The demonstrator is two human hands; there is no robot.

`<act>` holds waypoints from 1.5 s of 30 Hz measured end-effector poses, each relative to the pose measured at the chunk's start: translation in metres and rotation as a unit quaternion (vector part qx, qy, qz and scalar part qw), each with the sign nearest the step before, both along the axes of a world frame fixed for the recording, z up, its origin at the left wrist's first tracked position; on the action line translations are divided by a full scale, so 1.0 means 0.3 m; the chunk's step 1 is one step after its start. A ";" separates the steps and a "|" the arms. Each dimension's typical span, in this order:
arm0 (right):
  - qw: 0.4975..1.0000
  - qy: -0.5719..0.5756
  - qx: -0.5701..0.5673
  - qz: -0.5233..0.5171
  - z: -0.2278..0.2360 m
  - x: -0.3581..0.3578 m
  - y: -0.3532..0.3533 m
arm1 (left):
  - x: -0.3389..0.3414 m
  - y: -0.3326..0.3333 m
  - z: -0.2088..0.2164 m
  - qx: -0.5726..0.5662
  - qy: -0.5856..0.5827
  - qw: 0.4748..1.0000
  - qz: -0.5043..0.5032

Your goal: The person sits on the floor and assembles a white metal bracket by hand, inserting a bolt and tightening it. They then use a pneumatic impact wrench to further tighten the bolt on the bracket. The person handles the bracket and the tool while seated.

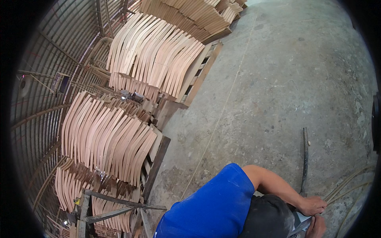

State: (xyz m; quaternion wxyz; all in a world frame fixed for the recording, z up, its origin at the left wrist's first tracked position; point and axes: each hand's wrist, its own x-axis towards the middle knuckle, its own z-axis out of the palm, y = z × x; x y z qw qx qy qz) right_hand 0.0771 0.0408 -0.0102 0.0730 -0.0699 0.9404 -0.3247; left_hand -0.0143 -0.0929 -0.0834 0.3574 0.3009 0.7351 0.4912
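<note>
My left arm, in a blue short sleeve, bends over a rounded dark cloth-covered shape that looks like my knee. At the lower right, my left hand [313, 205] is closed, its fingertips beside the end of thin beige hoses or cords [346, 183]. What it grips is hidden. Just below it, my right hand [316, 227] is partly cut off by the picture's edge, with curled fingers. Between the hands and the dark cloth shows a light grey, smooth-faced piece [300, 222], mostly covered. A dark rod or stiff hose [305, 158] runs along the floor up to my left forearm.
Stacks of curved wooden slats [107, 135] stand on pallets at the left, with another slat stack [154, 55] behind. More timber [194, 18] is piled farther off. A wooden frame [111, 212] stands at the lower left. The concrete floor [270, 87] is stained, with a thin line across it.
</note>
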 end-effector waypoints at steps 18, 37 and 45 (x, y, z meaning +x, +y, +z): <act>0.999 -0.043 -0.005 0.031 0.046 -0.032 -0.002 | 0.027 -0.014 -0.028 -0.014 0.040 0.999 -0.005; 0.996 -0.014 0.047 0.077 0.047 -0.021 0.004 | 0.040 -0.009 -0.036 0.001 0.047 0.999 -0.004; 0.999 -0.012 -0.008 0.030 -0.027 0.004 0.048 | -0.035 0.019 -0.044 -0.077 0.123 0.973 -0.181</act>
